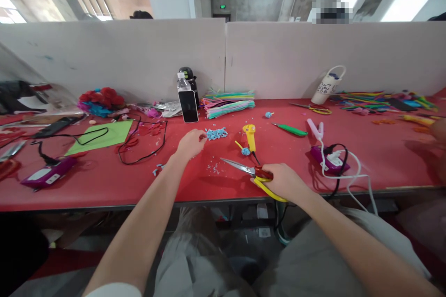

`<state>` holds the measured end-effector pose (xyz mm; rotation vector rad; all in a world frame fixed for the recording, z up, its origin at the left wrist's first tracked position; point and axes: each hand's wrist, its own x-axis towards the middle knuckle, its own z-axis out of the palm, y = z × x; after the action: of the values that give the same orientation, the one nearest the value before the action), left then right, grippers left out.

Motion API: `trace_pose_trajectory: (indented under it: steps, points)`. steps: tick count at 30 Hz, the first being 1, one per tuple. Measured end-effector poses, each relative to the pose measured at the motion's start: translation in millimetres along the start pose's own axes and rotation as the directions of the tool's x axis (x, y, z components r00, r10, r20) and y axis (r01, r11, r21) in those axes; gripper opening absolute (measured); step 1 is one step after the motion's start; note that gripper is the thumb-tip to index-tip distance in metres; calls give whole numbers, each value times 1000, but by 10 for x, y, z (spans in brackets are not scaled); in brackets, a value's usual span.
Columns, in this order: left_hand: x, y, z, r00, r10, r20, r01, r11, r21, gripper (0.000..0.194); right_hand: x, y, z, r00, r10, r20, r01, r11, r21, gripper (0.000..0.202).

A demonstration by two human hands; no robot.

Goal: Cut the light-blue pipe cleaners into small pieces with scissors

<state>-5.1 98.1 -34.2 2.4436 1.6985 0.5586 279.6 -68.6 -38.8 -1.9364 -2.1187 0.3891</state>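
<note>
My right hand [285, 181] is wrapped around the handles of the scissors [264, 177], which have yellow and red grips. Their blades point left over the red tabletop and look nearly together. My left hand [193, 142] is at the left edge of a pile of small blue cut pieces [216, 134]. Its fingers are curled together, and whatever they hold is hidden. Blue crumbs [213, 167] lie beyond the scissor tips. A yellow hot glue gun [250, 136] rests behind the scissors, beside a small blue fuzzy ball [245, 151] with a yellow stem.
Bundled pipe cleaners [230, 106], a phone [188, 106] and bottles stand at the back. Green tweezers [291, 129] lie right of the glue gun. Purple power strips [329, 161] with cables occupy both sides. Another person's hand [439, 130] is at far right.
</note>
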Motion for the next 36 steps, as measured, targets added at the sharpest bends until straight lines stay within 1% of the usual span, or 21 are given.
trace_pose_trajectory:
  steps: [2, 4, 7, 11, 15, 19, 27, 32, 36]
  points:
    - [128, 60, 86, 999, -25, 35, 24, 999, 21, 22, -5, -2, -18, 1000, 6, 0, -6, 1000, -8, 29]
    - [204, 81, 160, 997, -51, 54, 49, 998, 38, 20, -11, -4, -31, 1000, 11, -8, -11, 1000, -16, 27]
    - [262, 57, 238, 993, -95, 70, 90, 994, 66, 18, -21, -5, -42, 1000, 0, -20, 0, 1000, -17, 27]
    - [303, -5, 282, 988, -129, 81, 122, 989, 87, 17, -28, -10, -54, 1000, -11, -26, 11, 1000, -7, 33]
    - [322, -43, 297, 988, -118, 99, 109, 990, 94, 15, -28, -22, -62, 1000, -2, -21, 2, 1000, -1, 33]
    - [315, -62, 303, 991, -99, 94, 90, 991, 100, 16, -28, -26, -59, 1000, -3, -21, 3, 1000, 1, 34]
    - [323, -49, 261, 993, -34, 114, 22, 994, 105, 17, -19, -17, -41, 1000, 3, 10, -3, 1000, 3, 33]
    - [331, -37, 233, 994, -30, 108, 18, 994, 108, 21, -15, -32, -60, 1000, 9, 17, -9, 1000, -17, 33]
    - [337, -39, 219, 992, -28, 124, 14, 994, 112, 18, -18, -51, -74, 999, 18, 30, -18, 999, -27, 32]
